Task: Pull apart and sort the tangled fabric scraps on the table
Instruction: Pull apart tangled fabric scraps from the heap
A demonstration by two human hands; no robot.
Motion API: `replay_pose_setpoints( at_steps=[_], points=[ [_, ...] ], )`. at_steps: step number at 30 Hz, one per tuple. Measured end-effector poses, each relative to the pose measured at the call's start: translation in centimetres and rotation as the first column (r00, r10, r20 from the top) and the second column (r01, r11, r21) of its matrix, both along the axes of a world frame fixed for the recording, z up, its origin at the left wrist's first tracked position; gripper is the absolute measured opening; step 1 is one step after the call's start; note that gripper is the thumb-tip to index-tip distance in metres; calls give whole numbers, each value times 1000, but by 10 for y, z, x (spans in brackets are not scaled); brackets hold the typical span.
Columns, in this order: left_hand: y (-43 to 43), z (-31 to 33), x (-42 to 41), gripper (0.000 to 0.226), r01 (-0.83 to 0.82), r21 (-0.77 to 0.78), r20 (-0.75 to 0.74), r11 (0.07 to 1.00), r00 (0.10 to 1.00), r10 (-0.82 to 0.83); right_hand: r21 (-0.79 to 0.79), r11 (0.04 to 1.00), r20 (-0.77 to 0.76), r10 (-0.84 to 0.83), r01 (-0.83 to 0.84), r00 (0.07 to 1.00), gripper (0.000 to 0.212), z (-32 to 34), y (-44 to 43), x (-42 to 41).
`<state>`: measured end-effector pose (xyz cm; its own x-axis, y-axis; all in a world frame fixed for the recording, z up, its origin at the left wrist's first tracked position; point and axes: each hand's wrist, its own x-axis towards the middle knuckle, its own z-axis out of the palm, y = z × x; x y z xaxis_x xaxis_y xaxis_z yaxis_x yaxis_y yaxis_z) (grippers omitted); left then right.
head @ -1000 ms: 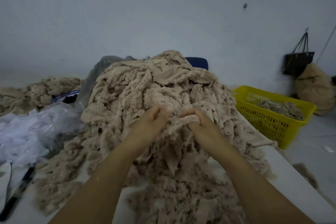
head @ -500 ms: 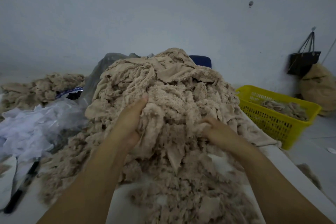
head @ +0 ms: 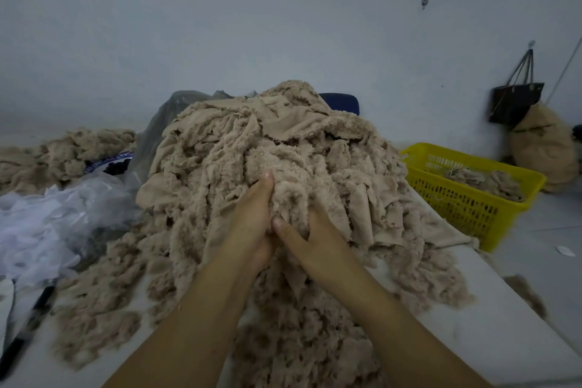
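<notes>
A tall heap of tangled beige fabric scraps (head: 258, 148) fills the middle of the white table (head: 491, 334). Both hands meet at the front of the heap. My left hand (head: 252, 220) lies against the fleecy cloth with its fingers running up the pile and partly tucked into it. My right hand (head: 310, 238) digs into the same clump, fingertips buried in the fabric and thumb touching the left hand. Loose beige bits (head: 104, 299) spread over the tabletop around my forearms.
A yellow plastic basket (head: 466, 201) holding a few beige scraps stands off the table's right edge. Crumpled clear plastic (head: 53, 220) lies at the left, with a second beige pile (head: 63, 151) behind it. A dark pen-like tool (head: 28, 324) lies near the left front. A dark bag (head: 516, 101) hangs on the wall.
The hands, spread apart on the heap half a second ago, have come together at its front. The left hand moved right and down; the right hand moved left.
</notes>
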<state>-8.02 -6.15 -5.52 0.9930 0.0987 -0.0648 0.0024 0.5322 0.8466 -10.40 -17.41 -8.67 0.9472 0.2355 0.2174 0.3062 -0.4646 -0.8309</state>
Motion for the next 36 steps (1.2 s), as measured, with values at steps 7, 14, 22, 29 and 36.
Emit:
replay_pose_setpoints(
  at_steps=[7,14,22,29,36],
  points=[
    [2,-1,2,57,-107,237,-15,966,993,114,215,973,-124,111,-82,986,22,8,-18,5],
    [-16,-4,7,61,82,404,13,911,995,-95,720,688,-120,-2,89,993,25,1,-46,23],
    [-52,-28,43,32,215,532,-195,819,972,-128,749,508,-404,-157,425,901,30,-9,-51,35],
    [-29,-24,7,32,126,846,88,519,926,-368,645,716,-453,74,269,889,40,-15,-42,37],
    [8,-26,-8,40,280,903,-87,325,862,-499,777,533,-475,145,336,868,29,11,-39,49]
  ],
)
